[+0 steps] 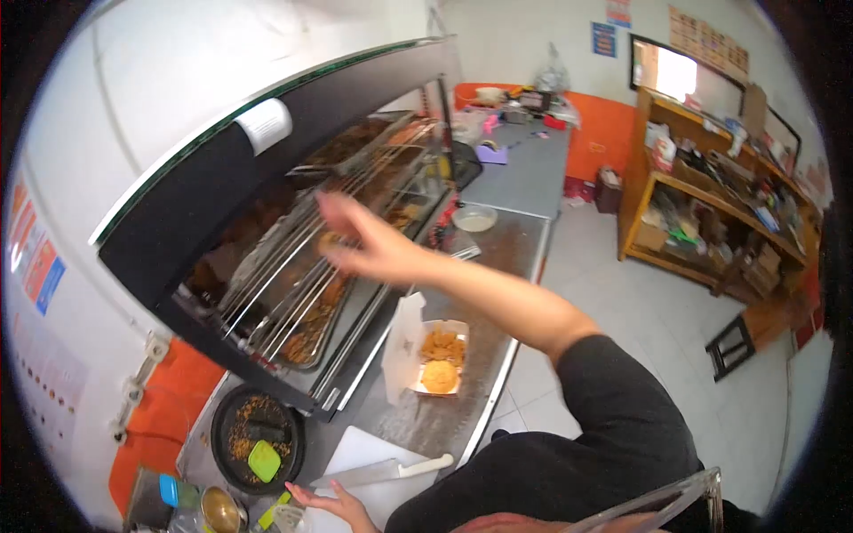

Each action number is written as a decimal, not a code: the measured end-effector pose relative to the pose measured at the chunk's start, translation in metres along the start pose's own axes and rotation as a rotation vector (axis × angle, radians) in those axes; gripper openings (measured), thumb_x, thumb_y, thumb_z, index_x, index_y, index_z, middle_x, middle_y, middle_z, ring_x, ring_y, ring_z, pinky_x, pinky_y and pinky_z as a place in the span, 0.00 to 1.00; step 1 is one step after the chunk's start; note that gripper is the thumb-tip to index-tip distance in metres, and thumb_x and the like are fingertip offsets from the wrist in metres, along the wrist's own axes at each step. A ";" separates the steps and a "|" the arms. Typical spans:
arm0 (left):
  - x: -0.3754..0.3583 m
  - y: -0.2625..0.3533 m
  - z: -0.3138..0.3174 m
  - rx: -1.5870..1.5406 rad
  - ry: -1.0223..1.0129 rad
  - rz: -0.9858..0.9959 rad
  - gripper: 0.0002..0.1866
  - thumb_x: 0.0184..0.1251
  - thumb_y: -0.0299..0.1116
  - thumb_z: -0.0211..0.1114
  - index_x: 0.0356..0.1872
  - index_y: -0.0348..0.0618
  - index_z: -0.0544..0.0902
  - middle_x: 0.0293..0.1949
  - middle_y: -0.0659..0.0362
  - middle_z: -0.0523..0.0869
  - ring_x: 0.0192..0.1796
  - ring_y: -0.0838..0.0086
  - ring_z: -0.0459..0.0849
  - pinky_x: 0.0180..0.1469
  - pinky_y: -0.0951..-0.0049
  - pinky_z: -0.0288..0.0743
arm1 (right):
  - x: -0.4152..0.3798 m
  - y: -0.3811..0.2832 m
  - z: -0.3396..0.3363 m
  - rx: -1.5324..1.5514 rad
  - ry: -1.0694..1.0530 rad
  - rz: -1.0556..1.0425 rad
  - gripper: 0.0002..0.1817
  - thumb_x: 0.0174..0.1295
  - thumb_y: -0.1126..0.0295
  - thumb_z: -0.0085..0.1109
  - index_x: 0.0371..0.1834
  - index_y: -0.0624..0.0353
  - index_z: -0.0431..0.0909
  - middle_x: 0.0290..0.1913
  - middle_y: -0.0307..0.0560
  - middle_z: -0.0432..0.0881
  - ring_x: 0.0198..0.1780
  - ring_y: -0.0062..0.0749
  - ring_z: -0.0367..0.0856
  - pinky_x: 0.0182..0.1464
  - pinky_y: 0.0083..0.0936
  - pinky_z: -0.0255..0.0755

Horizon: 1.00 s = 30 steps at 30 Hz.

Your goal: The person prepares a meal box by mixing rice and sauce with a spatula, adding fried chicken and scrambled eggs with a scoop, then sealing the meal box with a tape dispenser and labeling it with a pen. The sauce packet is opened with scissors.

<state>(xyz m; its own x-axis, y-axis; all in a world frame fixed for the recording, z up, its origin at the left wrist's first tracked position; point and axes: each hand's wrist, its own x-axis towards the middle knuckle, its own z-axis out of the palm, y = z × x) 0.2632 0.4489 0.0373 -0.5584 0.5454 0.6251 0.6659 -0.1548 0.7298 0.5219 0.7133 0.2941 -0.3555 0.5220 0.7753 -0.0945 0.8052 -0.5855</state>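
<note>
My right hand (378, 244), blurred by motion, reaches across the open side of a glass food warmer (293, 169). A small golden-brown piece (330, 242) shows between its fingers and thumb; I cannot tell what it is. Behind the hand are wire racks (275, 298) and trays of browned food (311, 324). Low in the view, my left hand (333, 505) is open, palm up, beside a white cutting board (360, 449). A white-handled knife (391, 471) lies on that board. Below my right forearm stands an open carton box (404, 351) holding brown fried pieces (442, 346) and a round bun (440, 377).
Left of the board sits a black round pan (222, 444) with crumbs and a green container (264, 462). Metal and plastic containers (218, 511) crowd the lower left. A bowl (474, 218) rests farther along the counter (506, 258). Wooden shelves (657, 218) stand across the tiled floor.
</note>
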 end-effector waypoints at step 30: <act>-0.174 0.165 0.277 -0.461 -0.726 -0.032 0.20 0.52 0.27 0.60 0.47 0.36 0.67 0.46 0.54 0.71 0.46 0.68 0.72 0.50 0.71 0.67 | -0.336 0.213 -0.121 -0.375 -0.016 0.885 0.19 0.60 0.57 0.47 0.27 0.62 0.79 0.28 0.62 0.77 0.32 0.56 0.77 0.35 0.42 0.69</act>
<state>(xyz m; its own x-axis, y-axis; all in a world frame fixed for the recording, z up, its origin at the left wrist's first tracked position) 0.6077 0.5568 -0.0278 -0.0136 0.9227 0.3853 0.2997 -0.3639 0.8819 0.7342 0.7431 -0.0625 -0.1680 0.9822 0.0842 0.5168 0.1605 -0.8410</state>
